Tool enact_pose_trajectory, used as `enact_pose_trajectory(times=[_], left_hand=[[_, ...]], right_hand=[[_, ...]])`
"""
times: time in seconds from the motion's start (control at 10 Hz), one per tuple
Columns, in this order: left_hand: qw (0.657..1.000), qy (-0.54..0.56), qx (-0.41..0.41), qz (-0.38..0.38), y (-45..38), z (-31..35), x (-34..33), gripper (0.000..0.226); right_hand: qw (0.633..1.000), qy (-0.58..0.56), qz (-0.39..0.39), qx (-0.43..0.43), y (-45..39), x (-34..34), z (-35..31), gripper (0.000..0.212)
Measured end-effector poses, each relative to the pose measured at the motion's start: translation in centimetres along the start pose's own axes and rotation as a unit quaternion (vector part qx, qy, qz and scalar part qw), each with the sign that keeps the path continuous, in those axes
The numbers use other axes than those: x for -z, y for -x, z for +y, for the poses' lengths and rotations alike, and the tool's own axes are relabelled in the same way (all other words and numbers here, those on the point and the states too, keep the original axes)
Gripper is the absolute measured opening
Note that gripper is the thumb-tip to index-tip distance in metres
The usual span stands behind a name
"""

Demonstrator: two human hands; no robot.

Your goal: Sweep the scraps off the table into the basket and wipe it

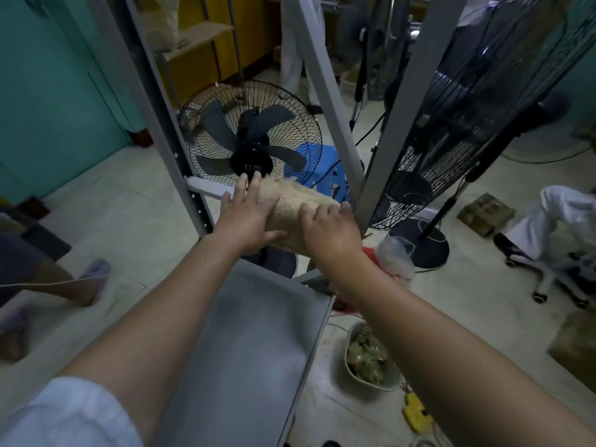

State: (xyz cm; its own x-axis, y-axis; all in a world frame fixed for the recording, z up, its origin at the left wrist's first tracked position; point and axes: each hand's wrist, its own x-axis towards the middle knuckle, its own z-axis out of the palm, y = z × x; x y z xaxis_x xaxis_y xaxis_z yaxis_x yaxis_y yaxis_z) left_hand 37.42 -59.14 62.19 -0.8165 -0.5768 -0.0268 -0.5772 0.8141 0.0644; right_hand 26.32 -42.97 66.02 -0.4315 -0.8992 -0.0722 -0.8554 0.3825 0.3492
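Note:
A beige fluffy cloth (290,204) is held out beyond the far end of the grey metal table (251,333). My left hand (248,217) lies on the cloth's left side with its fingers spread and fairly straight. My right hand (332,230) grips the cloth's right end, its fingers curled over it. The table top shows faint wet smears. On the floor to the right of the table sits a pale basket (354,379) with greenish-brown scraps (367,353) in it.
A black floor fan (248,137) stands just behind the cloth, a second fan (451,150) to the right. Grey frame posts (329,91) rise around the table. Blue stool (325,172), plastic bag (396,256), yellow object (416,411), another person's foot (90,282) at left.

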Motion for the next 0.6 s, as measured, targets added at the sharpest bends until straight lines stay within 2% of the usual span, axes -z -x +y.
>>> enact_pose_trajectory(times=[0.2,0.3,0.5,0.6], left_hand=[[1.000,-0.018,0.005,0.015,-0.6,-0.3,-0.4,0.076],[1.000,-0.016,0.012,0.010,-1.0,0.0,-0.1,0.078],[0.999,0.007,0.025,0.029,-0.1,-0.4,0.5,0.088],[0.998,0.023,0.026,0.054,1.0,-0.3,1.3,0.086]], right_hand=[[0.999,0.044,0.018,0.018,-0.7,-1.2,0.0,0.066],[0.999,0.039,0.035,0.015,-0.9,-1.6,0.0,0.064],[0.981,-0.104,0.157,0.049,1.4,-0.9,1.1,0.052],[0.948,-0.184,0.246,0.090,4.7,-1.2,3.0,0.043]])
